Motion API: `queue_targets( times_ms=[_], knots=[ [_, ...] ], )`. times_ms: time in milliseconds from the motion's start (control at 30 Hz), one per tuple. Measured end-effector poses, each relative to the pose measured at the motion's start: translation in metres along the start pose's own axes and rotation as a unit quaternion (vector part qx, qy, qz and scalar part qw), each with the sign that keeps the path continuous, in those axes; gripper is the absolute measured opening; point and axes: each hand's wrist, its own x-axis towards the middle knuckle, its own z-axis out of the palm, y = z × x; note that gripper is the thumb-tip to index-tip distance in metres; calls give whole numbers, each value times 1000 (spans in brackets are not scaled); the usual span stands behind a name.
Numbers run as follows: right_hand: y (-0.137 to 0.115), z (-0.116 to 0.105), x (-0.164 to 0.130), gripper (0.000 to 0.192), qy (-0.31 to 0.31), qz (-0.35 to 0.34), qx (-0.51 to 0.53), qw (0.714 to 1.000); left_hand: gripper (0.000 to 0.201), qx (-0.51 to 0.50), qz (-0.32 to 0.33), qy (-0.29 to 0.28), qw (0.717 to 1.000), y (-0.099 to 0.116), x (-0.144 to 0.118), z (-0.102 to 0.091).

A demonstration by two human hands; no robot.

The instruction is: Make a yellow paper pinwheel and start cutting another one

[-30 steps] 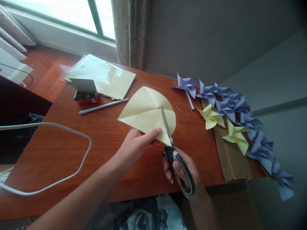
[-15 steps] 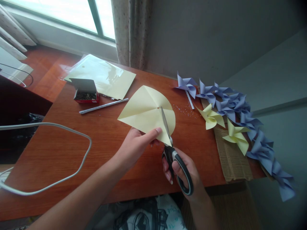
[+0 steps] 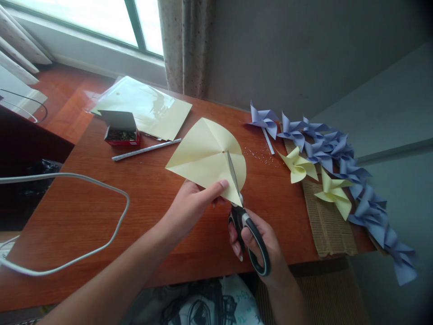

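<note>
My left hand (image 3: 199, 198) grips a yellow sheet of paper (image 3: 204, 144) near its front corner, thumb on top and fingers beneath. The sheet is creased, has a small hole near its middle, and bulges on the right. In my right hand (image 3: 259, 239) is a pair of scissors (image 3: 250, 232) with black and grey handles. One blade lies over the paper, its tip close to the small hole; the other blade is hidden under the sheet. The thumb and fingers are through the handle loops.
A red box (image 3: 122, 135) of small metal pieces, a paper stick (image 3: 147, 150) and yellow sheets in a plastic sleeve (image 3: 145, 106) lie at the back left. Blue pinwheels (image 3: 320, 153) and yellow pinwheels (image 3: 297, 166) line the right, some over cardboard (image 3: 328, 230). A white cable (image 3: 115, 230) loops at left.
The scissor handles have drawn slightly closer together, and the paper's curved right side has shifted a little. My left hand stays in place on the sheet.
</note>
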Motion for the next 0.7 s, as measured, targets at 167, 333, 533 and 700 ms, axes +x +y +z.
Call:
queue_targets(
  times_ms=[167, 333, 533, 700],
  knots=[
    [1, 0, -1, 38, 9, 4, 9, 1000, 25, -7, 0, 5, 1000, 0, 0, 0],
    [2, 0, -1, 38, 18, 12, 19, 1000, 25, -9, -2, 10, 1000, 0, 0, 1],
    [2, 0, -1, 37, 24, 15, 19, 999, 24, -11, -3, 8, 1000, 1, 0, 1],
    [2, 1, -1, 38, 29, 15, 13, 999, 25, -11, -4, 10, 1000, 1, 0, 1]
  ],
)
